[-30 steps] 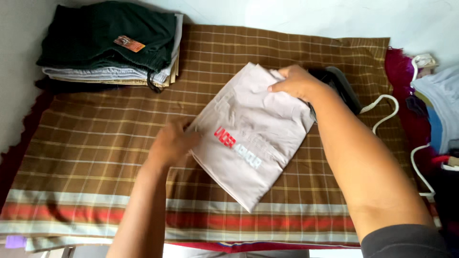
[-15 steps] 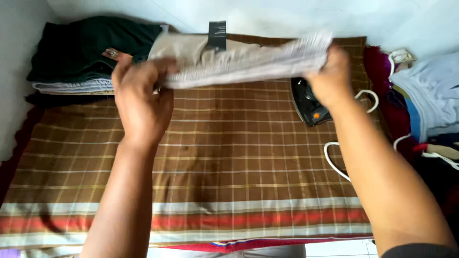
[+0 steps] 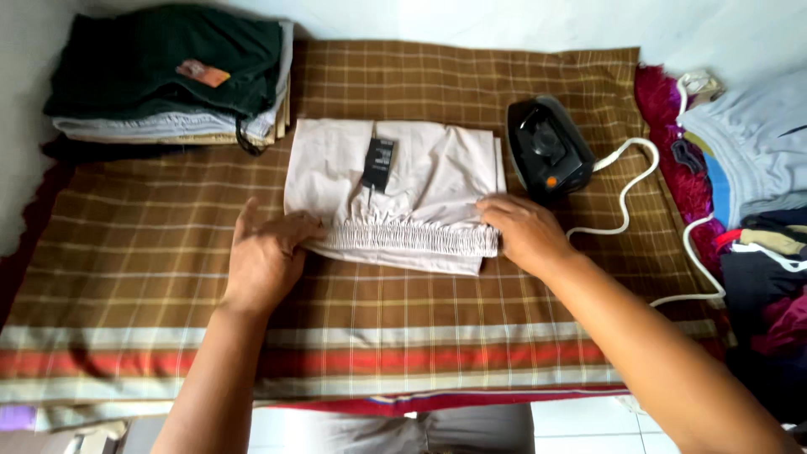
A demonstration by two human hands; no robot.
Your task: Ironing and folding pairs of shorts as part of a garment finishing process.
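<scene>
A folded beige garment [image 3: 420,176] with an elastic waistband and a small black tag lies flat on the brown checked cloth [image 3: 151,252]. My left hand [image 3: 267,256] grips the waistband's left end. My right hand [image 3: 523,231] holds the waistband's right end, fingers pinched on the fabric. A black iron [image 3: 551,150] rests just right of the garment, its white cord [image 3: 626,202] looping off to the right.
A stack of folded clothes [image 3: 168,76], dark green on top, sits at the back left. A heap of unfolded clothes [image 3: 748,176] lies at the right edge. A pale wall runs along the back and left.
The garment was lifted off the cloth, turned over and laid back down with its waistband towards me. Both hands came down with it and stay on the waistband ends.
</scene>
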